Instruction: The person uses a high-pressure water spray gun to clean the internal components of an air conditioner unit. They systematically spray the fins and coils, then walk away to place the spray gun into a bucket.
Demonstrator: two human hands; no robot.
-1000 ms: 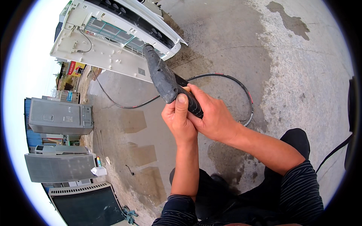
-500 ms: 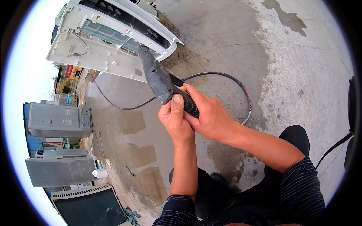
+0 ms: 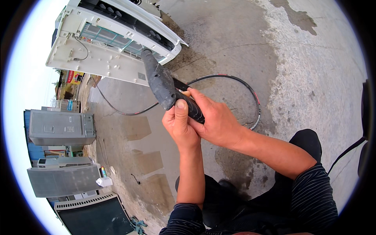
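Both of my hands grip a dark grey spray gun [image 3: 158, 80] with a ribbed black handle. My left hand [image 3: 178, 127] wraps the handle from below, thumb pressed on its top. My right hand [image 3: 213, 117] clasps the handle from the right side. The gun's nozzle points up and away toward a white indoor air-conditioner unit [image 3: 113, 39] lying open on the concrete, with its fins and inner parts exposed. A black hose [image 3: 243, 84] loops from the gun's rear across the wet ground.
Several grey outdoor air-conditioner units [image 3: 60, 127] stand along the left edge. A thin cable [image 3: 113, 109] trails from the white unit. Wet patches darken the concrete [image 3: 297, 70]. My dark trousers and shoe [image 3: 219, 196] are below. A black cord [image 3: 346, 152] runs at the right.
The spray gun and both hands have drifted slightly left and upward, bringing the nozzle closer to the white unit. The grip is unchanged.
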